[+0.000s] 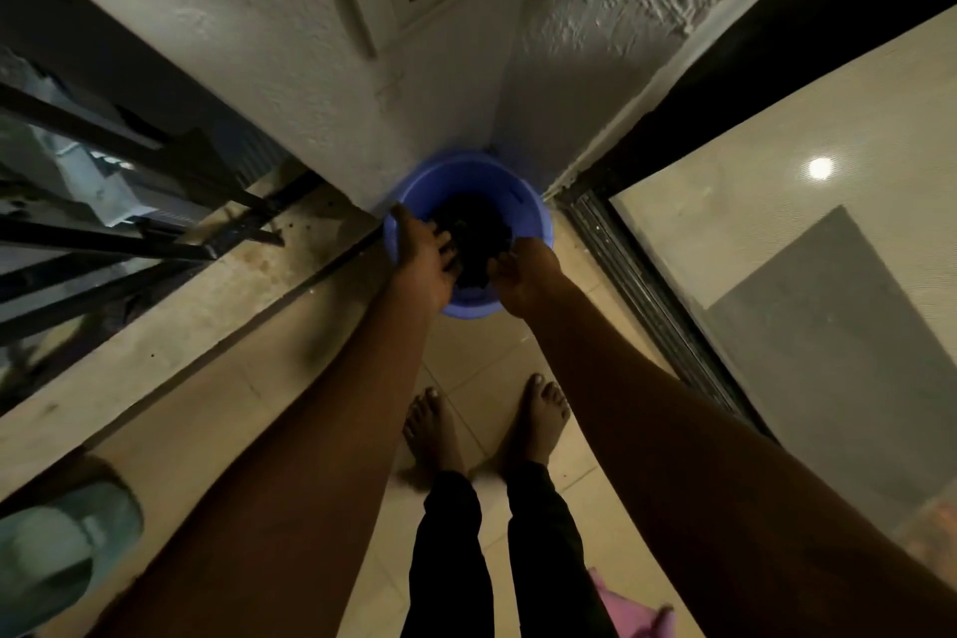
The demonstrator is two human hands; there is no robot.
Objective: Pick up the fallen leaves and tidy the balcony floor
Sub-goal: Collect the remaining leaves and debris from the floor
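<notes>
A blue plastic bucket (523,187) stands on the floor in the corner where two white walls meet. A dark heap of leaves (474,228) fills its inside. My left hand (425,251) reaches over the bucket's left rim, its fingers stretched toward the heap. Over the near right rim my right hand (523,277) has its fingers curled inward at the edge of the dark leaves; whether it holds any is hidden in the dim light.
Beige floor tiles (481,363) run from the bucket to my bare feet. A black railing (129,202) and ledge line the left side. A sliding door track (647,301) and glass door lie right. A pale green container (57,549) sits bottom left, pink cloth (637,611) bottom right.
</notes>
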